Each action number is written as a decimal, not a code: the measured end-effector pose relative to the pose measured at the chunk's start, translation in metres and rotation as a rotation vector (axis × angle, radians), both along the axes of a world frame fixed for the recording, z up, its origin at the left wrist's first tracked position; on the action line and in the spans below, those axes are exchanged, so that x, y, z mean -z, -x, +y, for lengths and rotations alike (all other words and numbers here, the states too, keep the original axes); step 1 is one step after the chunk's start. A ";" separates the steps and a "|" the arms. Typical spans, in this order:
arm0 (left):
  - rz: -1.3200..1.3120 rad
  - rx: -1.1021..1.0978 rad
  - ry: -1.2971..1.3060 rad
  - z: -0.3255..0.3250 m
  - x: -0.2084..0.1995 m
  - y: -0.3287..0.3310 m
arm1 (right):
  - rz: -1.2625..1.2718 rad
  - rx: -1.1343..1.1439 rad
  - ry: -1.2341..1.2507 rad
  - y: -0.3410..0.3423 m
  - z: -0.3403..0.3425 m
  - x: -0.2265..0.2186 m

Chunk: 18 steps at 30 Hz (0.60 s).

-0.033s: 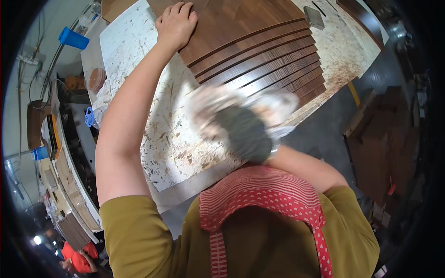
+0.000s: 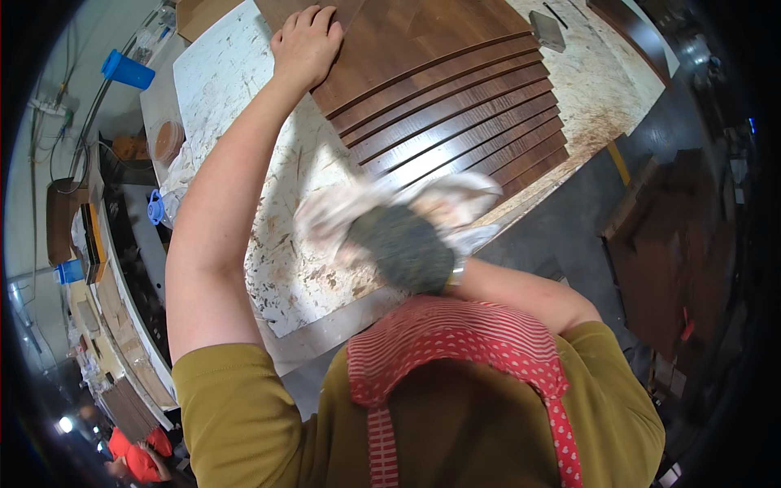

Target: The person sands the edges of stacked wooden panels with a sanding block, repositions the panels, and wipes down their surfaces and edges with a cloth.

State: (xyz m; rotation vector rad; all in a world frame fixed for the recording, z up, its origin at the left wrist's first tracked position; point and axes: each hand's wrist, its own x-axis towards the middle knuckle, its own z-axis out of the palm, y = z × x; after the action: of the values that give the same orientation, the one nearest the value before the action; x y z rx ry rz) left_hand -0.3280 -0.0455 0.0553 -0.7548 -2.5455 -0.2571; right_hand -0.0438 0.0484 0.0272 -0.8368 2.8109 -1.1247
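Note:
My left hand (image 2: 305, 49) lies with its fingers stretched out on the left edge of a stack of dark brown wood boards (image 2: 423, 53). The boards are fanned out, their front edges stepping down toward me. In a dark grey-green glove, my right hand (image 2: 403, 248) is closed on a crumpled white rag (image 2: 460, 195) with brownish stains. Motion blurs glove and rag, and the fingers themselves do not show. The rag is in front of the boards' near left corner, above the stained white worktop (image 2: 285, 268); whether it touches them I cannot tell.
A small grey block (image 2: 547, 31) sits right of the boards. At the far left are a blue cup (image 2: 128, 69) and a round tub (image 2: 168, 140). More brown boards (image 2: 667, 244) stand at the right. A person in red (image 2: 138, 451) appears at the lower left.
My right hand and the rag have shifted left, toward the worktop's near side. My left hand keeps its place on the boards.

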 end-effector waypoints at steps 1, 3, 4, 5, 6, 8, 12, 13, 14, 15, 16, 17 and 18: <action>-0.032 -0.003 0.001 -0.004 0.001 0.003 | 0.016 -0.122 0.132 -0.002 -0.018 -0.002; -0.062 -0.001 -0.002 -0.003 0.002 0.012 | -0.186 -0.044 0.131 -0.011 0.009 -0.018; -0.063 0.017 -0.021 -0.002 0.003 0.012 | -0.239 0.101 0.124 -0.017 0.032 -0.024; -0.068 0.022 -0.034 -0.009 0.005 0.007 | -0.153 0.157 0.465 -0.021 0.064 -0.042; -0.077 0.002 -0.025 -0.012 0.003 0.000 | -0.521 0.514 0.807 -0.037 0.085 -0.059; -0.057 0.003 -0.088 -0.007 -0.006 -0.011 | -0.285 0.707 0.744 -0.027 0.125 -0.072; -0.067 0.012 -0.102 0.008 -0.011 -0.005 | 0.277 0.614 -0.237 -0.010 0.106 -0.009; -0.066 0.011 -0.103 0.008 -0.011 -0.003 | 0.261 0.548 -0.260 -0.010 0.092 -0.009; -0.064 0.013 -0.098 0.010 -0.012 -0.003 | 0.240 0.488 -0.284 -0.015 0.078 -0.008; -0.068 0.022 -0.084 0.009 -0.010 -0.007 | 0.202 0.430 -0.287 -0.018 0.058 -0.006; -0.066 0.034 -0.089 0.007 -0.011 -0.003 | 0.179 0.374 -0.301 -0.019 0.042 -0.010; -0.075 0.024 -0.036 -0.002 -0.008 0.005 | 0.267 0.301 -0.264 -0.022 0.030 -0.004; -0.081 0.017 0.017 -0.009 -0.006 0.012 | 0.357 0.231 -0.228 -0.025 0.023 0.003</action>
State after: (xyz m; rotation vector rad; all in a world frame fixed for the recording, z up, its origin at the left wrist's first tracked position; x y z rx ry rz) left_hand -0.3400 -0.0543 0.0615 -0.7880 -2.6210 -0.2772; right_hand -0.0189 0.0712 0.0239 -0.7753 3.3199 -0.7046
